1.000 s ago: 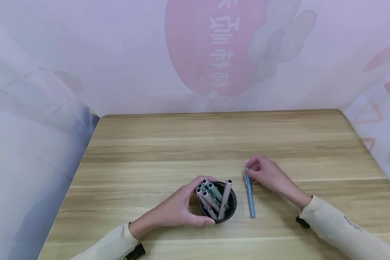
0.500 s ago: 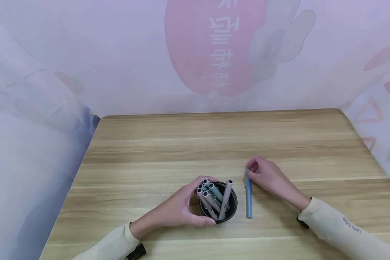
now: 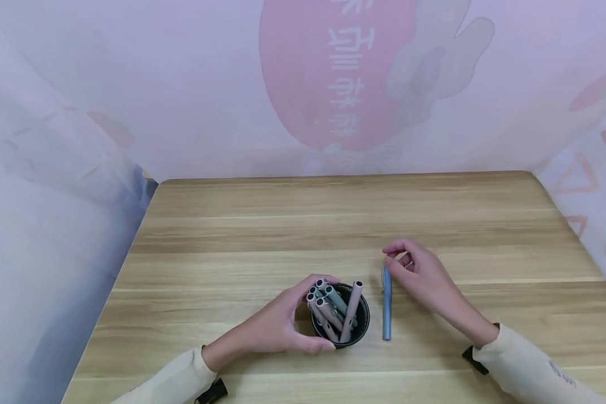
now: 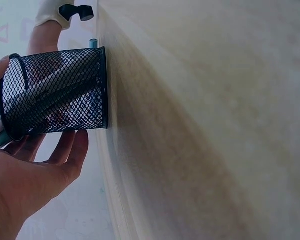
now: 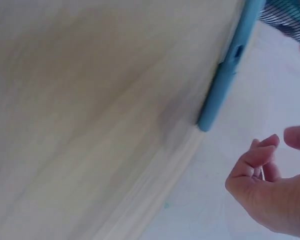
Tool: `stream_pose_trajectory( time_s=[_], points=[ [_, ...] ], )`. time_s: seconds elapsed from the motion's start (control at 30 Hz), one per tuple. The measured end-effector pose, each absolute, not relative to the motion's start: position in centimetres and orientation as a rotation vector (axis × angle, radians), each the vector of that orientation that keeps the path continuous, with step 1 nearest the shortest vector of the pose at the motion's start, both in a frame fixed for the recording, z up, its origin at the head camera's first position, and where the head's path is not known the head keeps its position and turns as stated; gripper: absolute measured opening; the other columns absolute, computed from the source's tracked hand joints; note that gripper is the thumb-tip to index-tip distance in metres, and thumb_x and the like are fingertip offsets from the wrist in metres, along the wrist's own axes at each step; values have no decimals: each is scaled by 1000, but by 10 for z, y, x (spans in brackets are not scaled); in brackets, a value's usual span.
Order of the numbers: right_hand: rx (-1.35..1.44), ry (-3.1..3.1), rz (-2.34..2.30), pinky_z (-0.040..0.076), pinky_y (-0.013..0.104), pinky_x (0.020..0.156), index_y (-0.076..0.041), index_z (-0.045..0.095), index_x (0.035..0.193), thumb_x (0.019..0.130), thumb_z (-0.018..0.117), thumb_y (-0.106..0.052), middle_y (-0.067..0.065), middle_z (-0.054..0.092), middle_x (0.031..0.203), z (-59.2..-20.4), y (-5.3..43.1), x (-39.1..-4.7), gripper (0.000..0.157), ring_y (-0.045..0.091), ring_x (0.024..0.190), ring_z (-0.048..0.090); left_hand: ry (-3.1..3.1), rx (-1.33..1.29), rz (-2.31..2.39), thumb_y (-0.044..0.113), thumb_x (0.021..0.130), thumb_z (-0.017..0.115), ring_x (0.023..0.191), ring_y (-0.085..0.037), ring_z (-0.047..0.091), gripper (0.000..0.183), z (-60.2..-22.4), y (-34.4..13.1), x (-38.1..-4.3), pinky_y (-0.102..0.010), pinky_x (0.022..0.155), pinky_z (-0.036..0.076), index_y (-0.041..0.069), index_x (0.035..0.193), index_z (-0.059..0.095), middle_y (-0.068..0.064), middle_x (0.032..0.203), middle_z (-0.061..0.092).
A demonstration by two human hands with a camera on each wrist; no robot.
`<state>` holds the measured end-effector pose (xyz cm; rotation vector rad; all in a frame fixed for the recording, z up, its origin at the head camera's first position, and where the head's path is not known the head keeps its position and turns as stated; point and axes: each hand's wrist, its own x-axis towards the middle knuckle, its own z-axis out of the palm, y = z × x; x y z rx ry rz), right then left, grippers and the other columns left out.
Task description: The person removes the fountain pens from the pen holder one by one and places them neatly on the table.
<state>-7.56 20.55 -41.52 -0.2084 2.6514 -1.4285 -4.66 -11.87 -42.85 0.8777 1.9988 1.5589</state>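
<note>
A black mesh pen cup (image 3: 366, 322) stands on the wooden table, holding several grey-pink and green capped pens (image 3: 352, 308). My left hand (image 3: 272, 325) grips it from the left, thumb at the near side and fingers around the far side; the left wrist view shows the cup (image 4: 55, 95) upright on the tabletop. To the cup's right lies a blue pen (image 3: 386, 308), its clip end pointing away from me. Just beyond that end hovers my right hand (image 3: 421, 275), fingers loosely bent. The right wrist view shows that hand (image 5: 270, 190) apart from the pen (image 5: 220, 90), holding nothing.
The wooden tabletop (image 3: 262, 224) stretches back to a printed cloth backdrop (image 3: 192, 112). More pale cloth hangs at the left (image 3: 45, 235) and right sides. Each wrist wears a black camera strap piece (image 3: 474, 360) below a cream sleeve.
My right hand straightened the blue pen from a slight slant, then let go of its clip end and drew a little away. The left hand keeps its hold on the pen cup.
</note>
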Motion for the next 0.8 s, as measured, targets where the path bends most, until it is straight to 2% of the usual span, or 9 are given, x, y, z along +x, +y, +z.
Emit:
stream_pose_trajectory(
  time_s=[0.13, 0.3, 0.47, 0.8],
  points=[
    [-171, 2577, -1588, 53, 29, 69, -5, 69, 132, 110, 68, -25, 14, 73, 107, -407, 203, -66, 30, 31, 90, 66, 2012, 879, 1544, 36, 87, 96, 137, -17, 57, 90, -430, -119, -48, -43, 123, 39, 39, 160, 44, 10, 148, 62],
    [-176, 2503, -1743, 57, 29, 76, -4, 70, 130, 110, 68, -22, 18, 72, 115, -404, 198, -56, 26, 33, 98, 68, 2030, 858, 1541, 27, 86, 97, 137, -17, 56, 91, -428, -118, -47, -45, 124, 37, 37, 160, 44, 9, 147, 62],
    [-163, 2436, -1843, 58, 29, 81, -5, 71, 126, 109, 70, -19, 19, 71, 114, -403, 191, -46, 23, 30, 99, 68, 2025, 848, 1547, 18, 84, 97, 137, -18, 56, 92, -427, -117, -48, -45, 124, 37, 30, 159, 46, 4, 147, 63],
    [-197, 2351, -2007, 58, 25, 81, 2, 70, 117, 105, 74, -10, 17, 69, 106, -403, 179, -34, 18, 23, 92, 65, 2022, 895, 1561, 34, 87, 96, 137, -18, 57, 90, -430, -119, -51, -45, 123, 38, 38, 160, 44, 9, 147, 63]
  ],
)
